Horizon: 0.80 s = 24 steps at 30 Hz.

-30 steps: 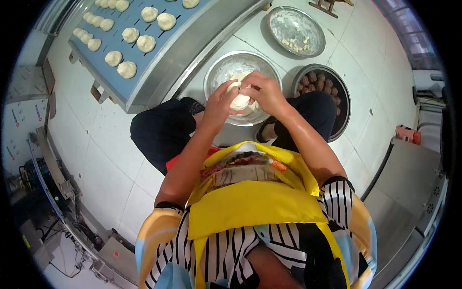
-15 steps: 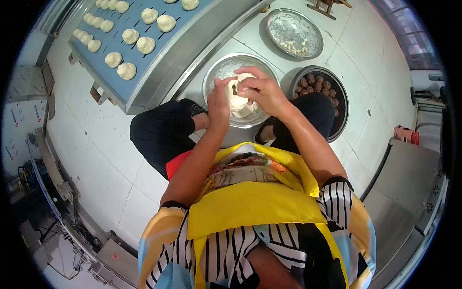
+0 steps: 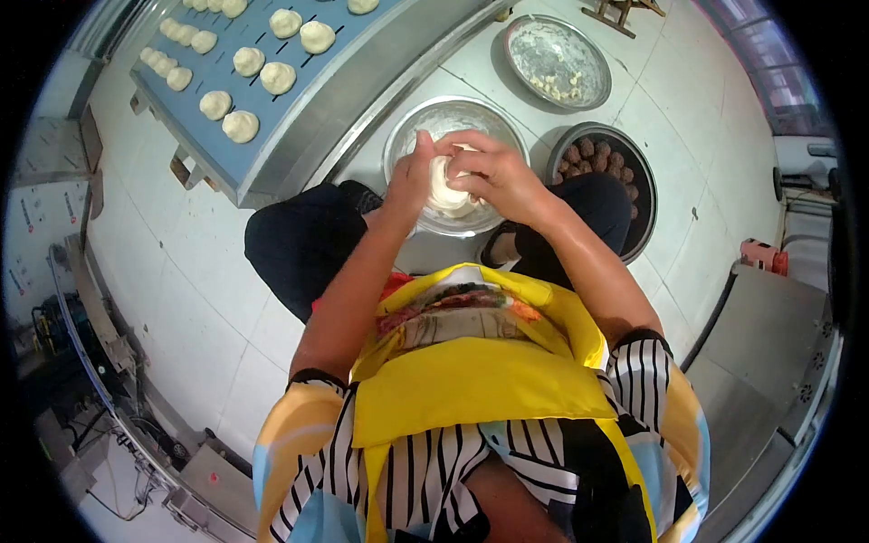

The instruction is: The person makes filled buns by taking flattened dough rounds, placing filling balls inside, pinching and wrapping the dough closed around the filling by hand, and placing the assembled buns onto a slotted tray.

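Above a metal bowl between my feet, both hands are on a pale filled dough bun. My left hand cups the bun's left side, thumb pointing up. My right hand is closed over its top and right side, with fingertips pinching the dough. No filling shows now, as the fingers cover the top. Below the hands more pale dough appears to lie in the bowl; its outline is partly hidden.
At upper left, rows of round dough buns sit on a blue slotted belt with a metal side rail. A black basin of brown filling balls stands by my right knee. Behind it lies a floury metal pan with dough scraps.
The dough opening that showed dark filling is now covered or pinched together. My right fingers have closed in over the bun, and the left hand has turned slightly.
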Available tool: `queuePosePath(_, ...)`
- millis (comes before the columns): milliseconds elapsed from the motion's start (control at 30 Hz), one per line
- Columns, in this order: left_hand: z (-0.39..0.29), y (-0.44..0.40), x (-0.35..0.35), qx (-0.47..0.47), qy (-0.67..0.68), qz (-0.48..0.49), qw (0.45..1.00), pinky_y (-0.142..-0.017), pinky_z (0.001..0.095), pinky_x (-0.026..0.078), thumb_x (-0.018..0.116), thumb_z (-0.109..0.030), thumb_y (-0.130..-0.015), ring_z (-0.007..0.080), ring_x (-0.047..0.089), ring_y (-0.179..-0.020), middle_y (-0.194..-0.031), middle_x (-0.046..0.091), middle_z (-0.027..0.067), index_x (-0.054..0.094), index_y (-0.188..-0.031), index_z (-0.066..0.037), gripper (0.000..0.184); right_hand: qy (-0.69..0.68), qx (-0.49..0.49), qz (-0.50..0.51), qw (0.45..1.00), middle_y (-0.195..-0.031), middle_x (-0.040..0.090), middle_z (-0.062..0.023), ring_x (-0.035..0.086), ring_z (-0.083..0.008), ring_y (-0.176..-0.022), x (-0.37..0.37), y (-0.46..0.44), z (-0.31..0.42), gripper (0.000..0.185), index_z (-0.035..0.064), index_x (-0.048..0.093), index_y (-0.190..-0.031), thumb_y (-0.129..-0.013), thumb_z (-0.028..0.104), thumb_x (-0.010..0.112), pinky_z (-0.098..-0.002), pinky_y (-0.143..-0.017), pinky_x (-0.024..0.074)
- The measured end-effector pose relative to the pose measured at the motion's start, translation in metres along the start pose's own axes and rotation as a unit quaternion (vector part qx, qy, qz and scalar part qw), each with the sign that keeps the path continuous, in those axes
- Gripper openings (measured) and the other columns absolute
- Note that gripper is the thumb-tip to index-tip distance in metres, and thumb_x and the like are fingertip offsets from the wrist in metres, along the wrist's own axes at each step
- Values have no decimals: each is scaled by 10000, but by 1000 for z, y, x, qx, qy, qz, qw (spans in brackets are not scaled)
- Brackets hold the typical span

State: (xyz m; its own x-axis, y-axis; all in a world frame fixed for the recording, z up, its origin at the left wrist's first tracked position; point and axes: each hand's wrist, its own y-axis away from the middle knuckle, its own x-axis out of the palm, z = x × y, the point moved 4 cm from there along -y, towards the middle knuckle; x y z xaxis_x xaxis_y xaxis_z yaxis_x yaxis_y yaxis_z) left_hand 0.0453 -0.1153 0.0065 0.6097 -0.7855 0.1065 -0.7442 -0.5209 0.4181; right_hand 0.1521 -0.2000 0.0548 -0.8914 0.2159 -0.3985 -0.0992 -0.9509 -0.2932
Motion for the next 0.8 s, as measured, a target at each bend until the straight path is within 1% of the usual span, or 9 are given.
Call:
queuePosePath(67, -15, 3, -1, -17, -110, 29, 993, -887, 322, 465, 270, -610, -947, 205, 576, -1039, -1200, 556, 136, 459, -1302, -40, 697, 66, -91, 15, 994, -914, 563, -53, 556, -120, -682, 2, -4, 5, 68, 7, 609, -848, -836, 58, 653, -245, -535, 465)
queuePosePath(100, -16, 1, -2, -23, -121, 47, 991, -906, 331, 456, 272, -604, -949, 209, 560, -1075, -1238, 534, 136, 432, -1330, -58, 685, 59, -56, 15, 997, -902, 562, -53, 555, -119, -677, 1, -4, 4, 68, 7, 605, -847, -835, 55, 652, -244, -533, 464)
queuePosePath(167, 4, -18, -9, -35, 30, 97, 994, -948, 348, 431, 276, -593, -953, 217, 518, -1147, -1306, 481, 133, 384, -1370, -89, 663, 43, 14, 14, 999, -879, 562, -52, 552, -117, -666, -1, -5, 4, 69, 8, 598, -846, -832, 49, 651, -243, -529, 460)
queuePosePath(267, -7, 2, 3, 67, 319, 11, 945, -904, 302, 445, 298, -512, -984, 183, 549, -1066, -1126, 579, 135, 433, -1300, 15, 630, -121, 229, -110, 960, -850, 547, -51, 549, -116, -647, -14, -6, -5, 110, 3, 591, -885, -812, 44, 663, -243, -518, 451)
queuePosePath(333, 5, -4, -1, 241, 4, -55, 969, -886, 324, 468, 303, -525, -978, 207, 580, -1013, -1109, 577, 129, 410, -1292, 0, 621, -86, 169, -84, 978, -885, 533, -57, 552, -119, -686, -10, -4, -13, 247, 8, 605, -1004, -780, 62, 695, -242, -543, 451)
queuePosePath(400, 29, -7, 9, 111, 283, -30, 952, -888, 352, 478, 288, -554, -968, 224, 595, -997, -1099, 583, 129, 465, -1243, -21, 625, 20, 51, -15, 998, -911, 533, -62, 552, -119, -712, -1, -4, -6, 310, 18, 613, -1057, -770, 78, 711, -248, -572, 455)
queuePosePath(633, 15, -8, 8, -16, 175, -66, 982, -809, 375, 535, 352, -582, -942, 222, 607, -983, -1087, 574, 136, 454, -1221, -16, 640, 101, 39, -32, 994, -930, 542, -86, 537, -199, -696, -1, -5, -8, 369, 41, 626, -1071, -741, 154, 747, -312, -632, 449)
queuePosePath(733, 8, -3, 12, -87, 189, -46, 977, -828, 424, 534, 360, -620, -919, 243, 608, -1018, -1159, 564, 141, 429, -1260, -18, 695, 119, 29, -12, 992, -986, 560, -93, 542, -191, -701, 2, -9, -10, 399, 45, 617, -1091, -732, 152, 753, -302, -633, 455)
queuePosePath(800, 5, -3, 13, -101, 264, -19, 959, -830, 445, 531, 378, -635, -905, 255, 606, -1033, -1190, 564, 134, 436, -1272, -35, 706, 77, 94, -27, 992, -1056, 565, -111, 574, -230, -785, -12, -9, 6, 478, 39, 591, -1135, -715, 180, 769, -313, -708, 473)
